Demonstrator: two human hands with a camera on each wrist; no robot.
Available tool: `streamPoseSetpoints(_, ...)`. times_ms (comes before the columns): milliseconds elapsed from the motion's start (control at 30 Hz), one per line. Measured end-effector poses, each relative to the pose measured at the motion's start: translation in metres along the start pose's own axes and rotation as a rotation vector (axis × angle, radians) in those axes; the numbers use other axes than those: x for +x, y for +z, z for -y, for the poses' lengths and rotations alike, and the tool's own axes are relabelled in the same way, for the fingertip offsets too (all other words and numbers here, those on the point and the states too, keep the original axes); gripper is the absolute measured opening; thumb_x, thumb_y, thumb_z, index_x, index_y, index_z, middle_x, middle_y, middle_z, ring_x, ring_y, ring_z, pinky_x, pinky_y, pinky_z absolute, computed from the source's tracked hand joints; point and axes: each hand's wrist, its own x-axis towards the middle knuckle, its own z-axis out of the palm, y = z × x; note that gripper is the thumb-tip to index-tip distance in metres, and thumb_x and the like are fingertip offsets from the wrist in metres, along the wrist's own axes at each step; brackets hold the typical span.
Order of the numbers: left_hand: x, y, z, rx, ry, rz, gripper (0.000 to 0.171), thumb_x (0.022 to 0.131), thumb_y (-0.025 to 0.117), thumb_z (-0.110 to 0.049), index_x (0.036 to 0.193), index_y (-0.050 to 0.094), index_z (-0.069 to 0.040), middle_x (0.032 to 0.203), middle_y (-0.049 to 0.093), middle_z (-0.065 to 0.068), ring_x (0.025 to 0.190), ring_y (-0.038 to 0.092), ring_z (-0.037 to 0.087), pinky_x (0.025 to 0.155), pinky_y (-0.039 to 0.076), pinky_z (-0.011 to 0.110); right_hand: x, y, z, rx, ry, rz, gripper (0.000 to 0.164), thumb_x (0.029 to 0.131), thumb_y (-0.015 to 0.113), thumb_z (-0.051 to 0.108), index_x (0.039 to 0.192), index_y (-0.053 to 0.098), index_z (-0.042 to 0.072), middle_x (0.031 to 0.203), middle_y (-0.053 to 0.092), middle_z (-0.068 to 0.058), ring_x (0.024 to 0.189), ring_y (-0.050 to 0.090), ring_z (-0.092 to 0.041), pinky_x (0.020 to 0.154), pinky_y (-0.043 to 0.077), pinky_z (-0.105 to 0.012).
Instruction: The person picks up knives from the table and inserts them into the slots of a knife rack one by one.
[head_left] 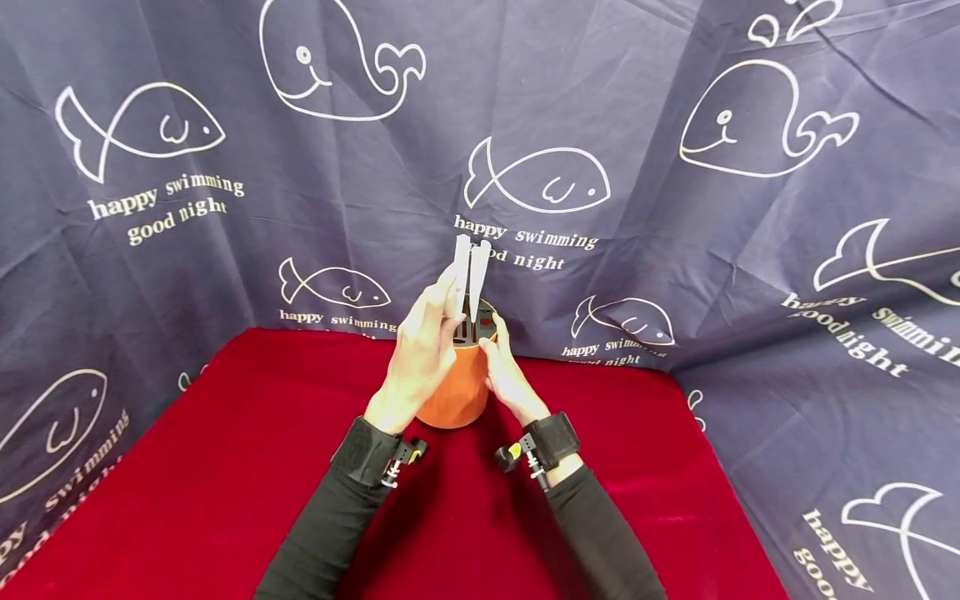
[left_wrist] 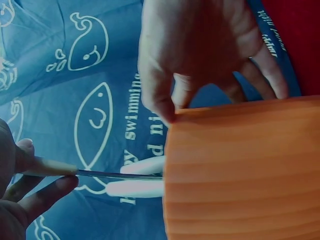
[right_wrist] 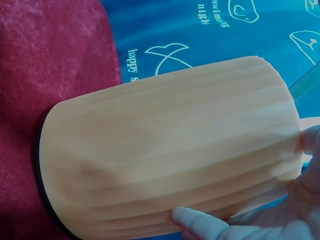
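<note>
An upright orange knife block (head_left: 453, 392) with ribbed sides has a dark slotted top. My left hand (head_left: 422, 350) is raised at its upper left and pinches a knife by its pale handle (left_wrist: 52, 166). That knife's thin blade (left_wrist: 117, 175) runs down to the block's top edge, its tip hidden. Two white knife handles (left_wrist: 137, 189) stick out of the top beside the blade. My right hand (head_left: 510, 375) grips the block's upper right side, thumb at the rim. In the right wrist view, a finger (right_wrist: 200, 222) lies along the ribbed wall.
A red cloth (head_left: 637, 467) covers the table under the block. Close behind hangs a dark blue curtain (head_left: 420, 200) printed with white fish and whales, which also runs along both sides. Each wrist wears a black strap (head_left: 555, 440) with a small camera mount.
</note>
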Motion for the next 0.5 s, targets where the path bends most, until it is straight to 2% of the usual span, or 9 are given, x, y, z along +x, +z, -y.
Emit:
streamPoseSetpoints(200, -0.003, 0.006, 0.008, 0.018, -0.016, 0.040, 0.055, 0.096, 0.062, -0.002, 0.148, 0.043, -0.006, 0.122, 0.065, 0.020, 0.107, 0.067, 0.033, 0.091, 0.056, 0.045, 0.003, -0.002, 0.000, 0.017, 0.005, 0.047, 0.063, 0.108, 0.035, 0.031, 0.161, 0.002, 0.041, 0.154, 0.031, -0.018, 0.071, 0.037, -0.015, 0.066, 0.035, -0.030)
streamPoseSetpoints(333, -0.004, 0.009, 0.013, 0.035, -0.025, 0.074, 0.058, 0.096, 0.063, 0.000, 0.150, 0.042, -0.005, 0.121, 0.065, 0.020, 0.106, 0.065, 0.035, 0.093, 0.054, 0.048, 0.007, -0.005, -0.002, 0.036, 0.031, 0.068, 0.065, 0.108, 0.035, 0.029, 0.163, 0.000, 0.037, 0.157, 0.028, -0.015, 0.072, 0.040, -0.017, 0.066, 0.036, -0.032)
streamPoseSetpoints(433, -0.006, 0.013, 0.017, 0.055, -0.037, 0.109, 0.061, 0.095, 0.062, 0.001, 0.152, 0.040, -0.006, 0.121, 0.064, 0.020, 0.107, 0.064, 0.035, 0.097, 0.052, 0.049, 0.008, -0.005, -0.002, 0.037, 0.039, 0.063, 0.065, 0.108, 0.036, 0.028, 0.163, 0.001, 0.035, 0.132, 0.045, -0.016, 0.064, 0.036, -0.016, 0.061, 0.035, -0.029)
streamPoseSetpoints(500, -0.007, 0.015, 0.020, 0.062, -0.054, 0.135, 0.063, 0.095, 0.062, 0.002, 0.153, 0.039, -0.006, 0.121, 0.063, 0.019, 0.108, 0.063, 0.035, 0.100, 0.051, 0.048, 0.007, -0.004, -0.002, 0.030, 0.026, 0.042, 0.063, 0.108, 0.036, 0.028, 0.162, 0.004, 0.036, 0.117, 0.046, -0.010, 0.063, 0.032, -0.014, 0.060, 0.033, -0.027)
